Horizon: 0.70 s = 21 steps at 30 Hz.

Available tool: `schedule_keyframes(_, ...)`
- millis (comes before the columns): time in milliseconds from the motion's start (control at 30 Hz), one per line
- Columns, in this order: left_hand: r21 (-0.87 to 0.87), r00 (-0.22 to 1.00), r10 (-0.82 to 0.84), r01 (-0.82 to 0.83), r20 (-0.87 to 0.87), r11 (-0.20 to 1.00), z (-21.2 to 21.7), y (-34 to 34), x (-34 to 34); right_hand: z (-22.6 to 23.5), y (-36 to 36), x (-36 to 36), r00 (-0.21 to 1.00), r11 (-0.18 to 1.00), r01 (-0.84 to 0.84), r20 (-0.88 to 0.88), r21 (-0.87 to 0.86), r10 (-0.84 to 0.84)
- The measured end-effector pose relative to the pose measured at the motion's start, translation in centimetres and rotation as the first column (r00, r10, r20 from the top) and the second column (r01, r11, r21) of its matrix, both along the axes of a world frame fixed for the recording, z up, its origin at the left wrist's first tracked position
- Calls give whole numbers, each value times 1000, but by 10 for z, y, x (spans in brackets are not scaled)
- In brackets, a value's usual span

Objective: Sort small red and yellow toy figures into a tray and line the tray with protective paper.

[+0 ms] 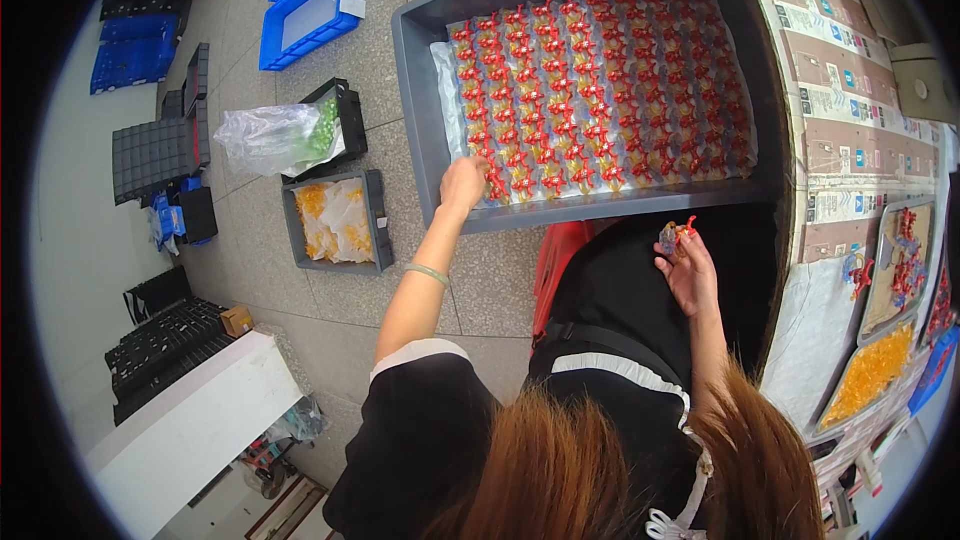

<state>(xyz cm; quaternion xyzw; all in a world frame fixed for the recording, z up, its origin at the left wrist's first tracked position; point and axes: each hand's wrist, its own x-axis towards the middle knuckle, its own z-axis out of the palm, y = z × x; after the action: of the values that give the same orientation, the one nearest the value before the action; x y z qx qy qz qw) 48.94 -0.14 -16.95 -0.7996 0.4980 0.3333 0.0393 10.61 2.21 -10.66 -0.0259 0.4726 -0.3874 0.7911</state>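
A large grey tray (425,130) lies before me, lined with a white sheet and filled with rows of small red-and-clear plastic pieces (570,90), some with yellowish parts. At its near left corner my left hand (463,185) is closed, its fingertips pinched at a red-and-clear plastic piece (494,180) at the end of a row. My right hand (690,278) is just outside the tray's near edge, over my lap. Between thumb and fingers it holds another small piece (676,236), red with clear, bluish plastic.
To the right is a bench (815,310) with a loose red piece (857,275), a tray of red parts (888,290) and a tray of yellow parts (868,375). On the floor at left stand a grey crate (375,205), a black crate (350,120) and a blue crate (275,35).
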Motion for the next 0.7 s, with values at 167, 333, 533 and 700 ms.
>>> schedule_keyframes(167,-176,992,21,1,122,984,-9,-5,7,4,-1,5,1000,1000,-16,9,-10,16)
schedule_keyframes(333,-254,986,93,-127,-141,959,20,-11,-18,13,-5,11,988,989,-130,-99,-66,123)
schedule_keyframes(533,69,217,89,-100,-972,993,117,15,-146,33,-15,64,673,726,-621,-676,-296,300)
schedule_keyframes(700,275,259,312,-171,-914,946,118,14,-126,48,-19,85,613,552,-748,-703,-369,360)
